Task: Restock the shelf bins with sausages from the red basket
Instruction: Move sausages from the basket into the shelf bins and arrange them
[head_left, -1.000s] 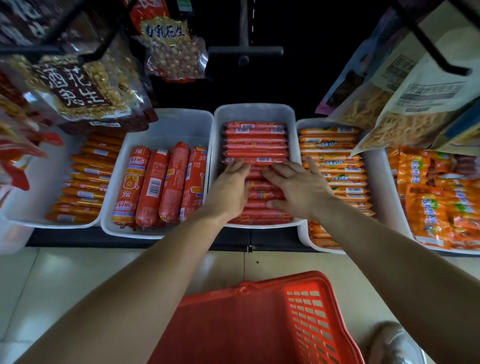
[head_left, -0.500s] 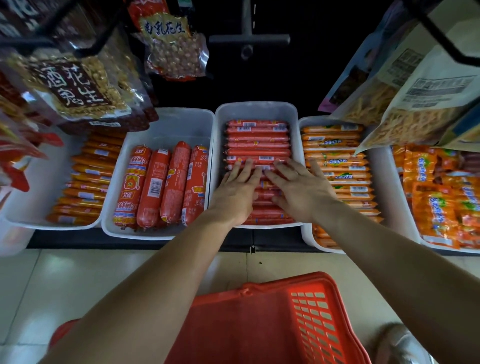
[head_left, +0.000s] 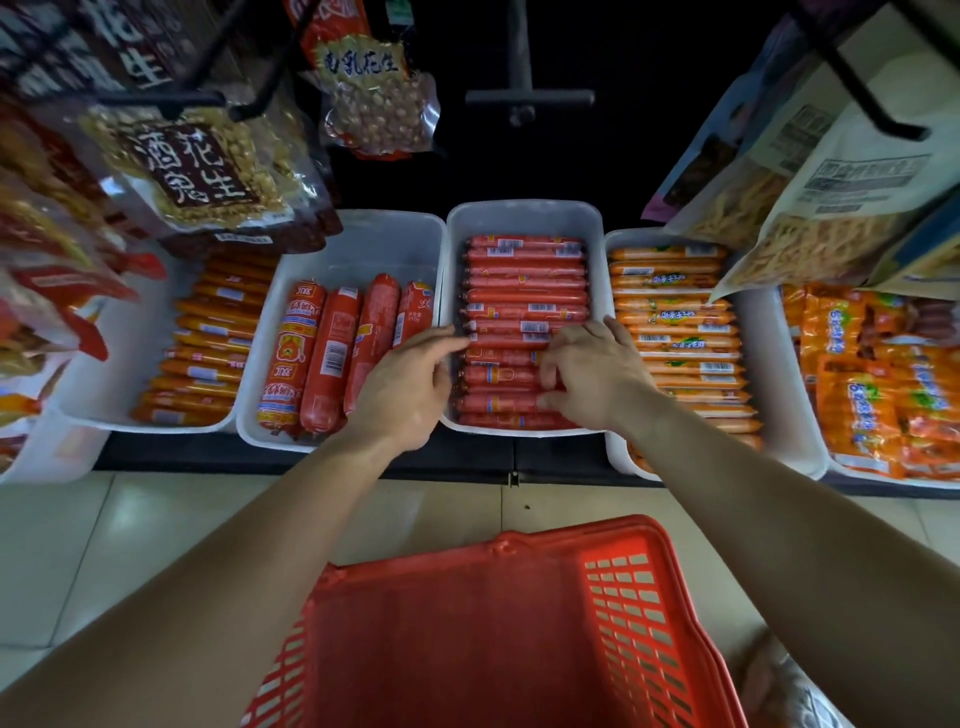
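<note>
The middle white bin (head_left: 523, 213) holds tidy rows of thin red sausages (head_left: 524, 296) lying crosswise. My left hand (head_left: 410, 387) hovers over the bin's left rim, fingers apart, fingertips touching the ends of the near rows. My right hand (head_left: 595, 374) lies on the near right rows with its fingers curled down onto the sausages and the thumb underneath; whether it pinches one is unclear. The red basket (head_left: 649, 618) stands on the floor below my arms, and the part of its inside that shows holds no sausages.
A bin of thick red sausages (head_left: 332, 358) sits left of the middle bin, then a bin of orange sausages (head_left: 208, 343). To the right are an orange sausage bin (head_left: 675, 332) and orange packets (head_left: 878, 384). Hanging snack bags (head_left: 192, 171) overhang the shelf at both sides.
My left hand slid left to the bin's left rim. My right hand's fingers curled down onto the near rows. Both hands were flat and close together before.
</note>
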